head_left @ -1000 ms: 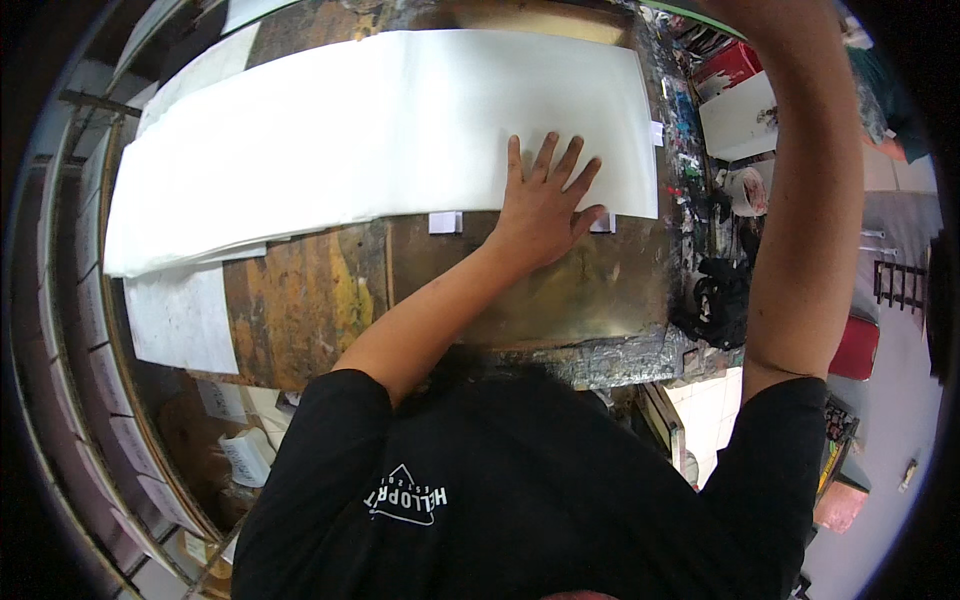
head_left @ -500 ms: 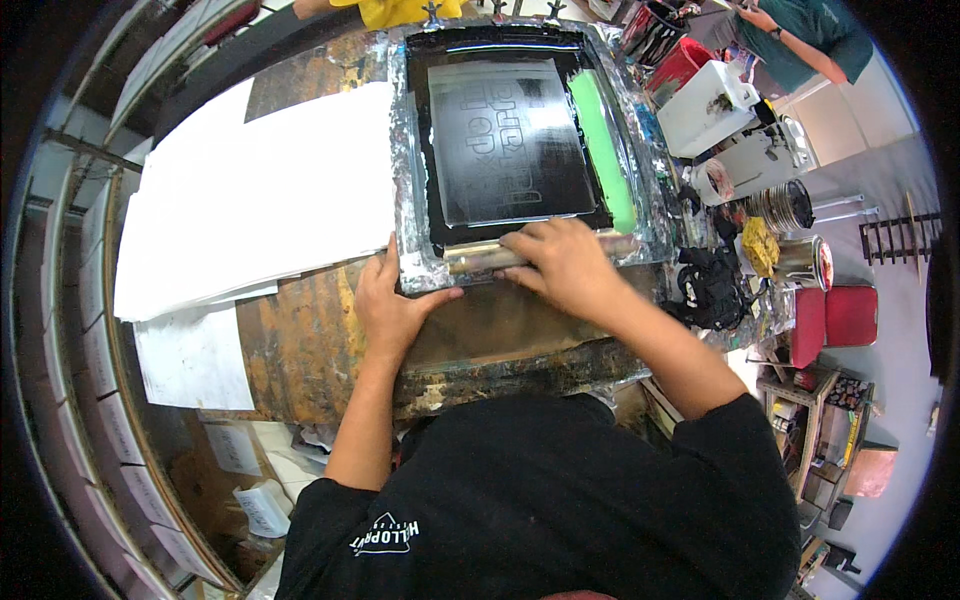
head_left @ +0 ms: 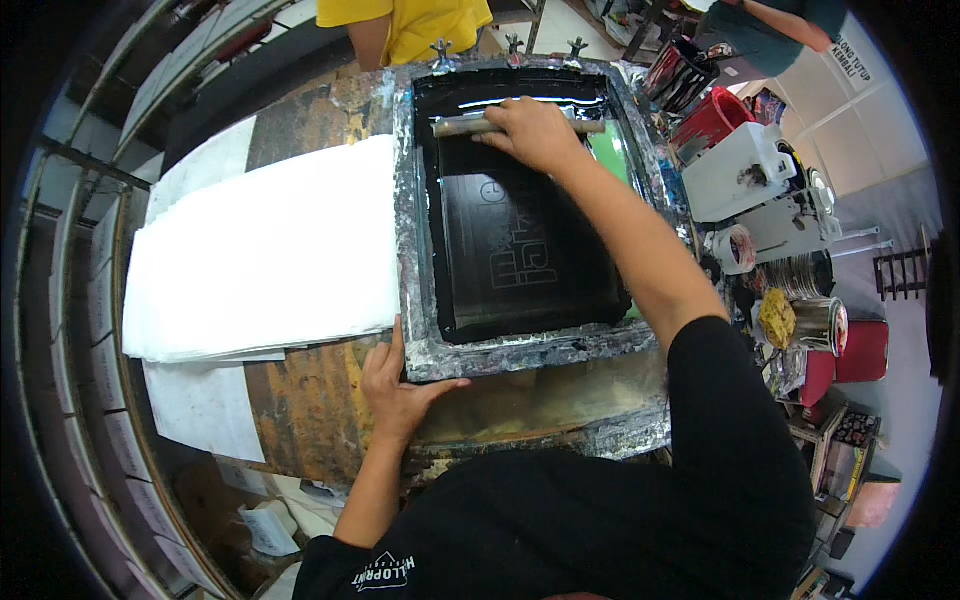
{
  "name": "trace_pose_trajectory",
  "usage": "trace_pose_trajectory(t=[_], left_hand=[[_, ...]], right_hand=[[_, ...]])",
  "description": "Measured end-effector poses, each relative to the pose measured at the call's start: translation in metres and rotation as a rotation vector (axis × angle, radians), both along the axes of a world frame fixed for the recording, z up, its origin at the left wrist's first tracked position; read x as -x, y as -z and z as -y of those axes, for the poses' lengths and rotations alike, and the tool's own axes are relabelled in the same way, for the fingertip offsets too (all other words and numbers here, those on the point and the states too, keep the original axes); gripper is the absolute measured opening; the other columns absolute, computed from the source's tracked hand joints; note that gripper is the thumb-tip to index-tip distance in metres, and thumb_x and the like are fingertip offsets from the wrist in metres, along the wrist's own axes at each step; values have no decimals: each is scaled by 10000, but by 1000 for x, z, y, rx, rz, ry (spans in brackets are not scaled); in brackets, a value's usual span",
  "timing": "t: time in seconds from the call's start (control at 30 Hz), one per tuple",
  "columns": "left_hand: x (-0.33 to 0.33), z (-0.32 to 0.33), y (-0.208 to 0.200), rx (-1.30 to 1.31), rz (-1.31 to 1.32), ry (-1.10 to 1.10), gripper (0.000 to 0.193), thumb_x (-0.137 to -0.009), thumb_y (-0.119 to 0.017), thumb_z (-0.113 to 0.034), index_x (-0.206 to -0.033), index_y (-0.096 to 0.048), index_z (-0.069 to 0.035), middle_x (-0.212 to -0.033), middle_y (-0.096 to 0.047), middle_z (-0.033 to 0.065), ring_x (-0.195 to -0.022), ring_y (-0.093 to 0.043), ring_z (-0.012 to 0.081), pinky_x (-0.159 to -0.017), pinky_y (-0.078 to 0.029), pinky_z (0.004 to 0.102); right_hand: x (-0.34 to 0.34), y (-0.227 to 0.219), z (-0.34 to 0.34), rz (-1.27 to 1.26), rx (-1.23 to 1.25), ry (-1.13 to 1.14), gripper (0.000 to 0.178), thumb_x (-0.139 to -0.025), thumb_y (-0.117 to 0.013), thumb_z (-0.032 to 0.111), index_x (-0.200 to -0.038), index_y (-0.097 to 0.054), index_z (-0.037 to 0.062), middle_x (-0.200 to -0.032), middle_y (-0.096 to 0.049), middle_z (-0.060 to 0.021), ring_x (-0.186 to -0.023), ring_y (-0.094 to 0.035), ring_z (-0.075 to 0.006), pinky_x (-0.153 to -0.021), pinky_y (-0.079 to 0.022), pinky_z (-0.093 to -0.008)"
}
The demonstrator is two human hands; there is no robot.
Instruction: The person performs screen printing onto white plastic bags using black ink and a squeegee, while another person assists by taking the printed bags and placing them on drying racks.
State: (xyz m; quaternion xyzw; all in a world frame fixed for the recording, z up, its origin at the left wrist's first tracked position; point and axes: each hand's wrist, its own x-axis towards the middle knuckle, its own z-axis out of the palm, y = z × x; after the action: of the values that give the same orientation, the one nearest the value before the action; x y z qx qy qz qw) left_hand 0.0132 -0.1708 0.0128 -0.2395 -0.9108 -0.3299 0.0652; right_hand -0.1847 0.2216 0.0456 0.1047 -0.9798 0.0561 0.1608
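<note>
A screen printing frame [head_left: 520,356] spattered with ink lies flat on the table. Its dark mesh [head_left: 570,295] is coated with black ink, and outlined lettering shows through. My right hand [head_left: 532,132] grips a long squeegee [head_left: 462,126] that lies across the far end of the mesh. The squeegee's blade edge is hidden. At the frame's near left corner rests my left hand [head_left: 396,392], thumb and forefinger spread along the two sides. Beside the frame on the left is a stack of white paper sheets [head_left: 270,255].
Wing-nut clamps [head_left: 514,48] hold the frame's far edge. Metal racks [head_left: 110,350] line the left. To the right crowd a white jerrycan [head_left: 735,170], a red bucket [head_left: 712,115], a metal tin [head_left: 820,325] and a yellow rag [head_left: 777,318]. A person in yellow [head_left: 430,28] stands beyond the table.
My right hand has pushed the squeegee from the near end of the mesh to the far end. My left hand stays at the frame's corner. The whole view has shifted slightly.
</note>
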Motion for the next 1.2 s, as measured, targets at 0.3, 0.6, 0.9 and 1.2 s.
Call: trace_pose_trajectory(t=[0.3, 0.6, 0.9, 1.2], left_hand=[[-18, -17, 9, -555, 104, -29, 1147, -660, -1047, -262, -1598, -465, 51, -1418, -650, 256, -1273, -658, 359, -1105, -505, 424], [-20, -27, -18, -826, 259, -6, 1073, -714, -1038, -257, -1557, -483, 108, -1372, -675, 240, -1260, -650, 291, -1112, -501, 398], [35, -74, -124, -952, -108, 64, 1028, -931, -884, -247, -1699, -258, 28, -1290, -614, 177, -1126, -609, 263, -1056, -480, 414], [17, -68, -54, 272, 4, 24, 1058, -934, -727, -680, -1625, -408, 56, -1700, -379, 287, -1648, -221, 415, -1313, 87, 630]], right_hand=[[22, -23, -12, 66, -20, 7, 447, -1021, -629, 570, -1141, -701, 146, -996, -751, -164, -1005, -736, -398, -852, -575, -541], [-238, -109, 94, 233, 76, -21, 382, -1009, -692, 418, -1104, -596, 61, -950, -684, -162, -908, -720, -410, -776, -572, -542], [-199, -226, 99, -458, -80, 115, 314, -1002, -629, 400, -1005, -662, 88, -927, -694, -109, -953, -674, -320, -978, -422, -497], [-144, -284, 92, -293, 19, 196, 468, -1053, -478, 416, -719, -609, 116, -573, -508, 20, -466, -365, -104, -440, -334, -299]])
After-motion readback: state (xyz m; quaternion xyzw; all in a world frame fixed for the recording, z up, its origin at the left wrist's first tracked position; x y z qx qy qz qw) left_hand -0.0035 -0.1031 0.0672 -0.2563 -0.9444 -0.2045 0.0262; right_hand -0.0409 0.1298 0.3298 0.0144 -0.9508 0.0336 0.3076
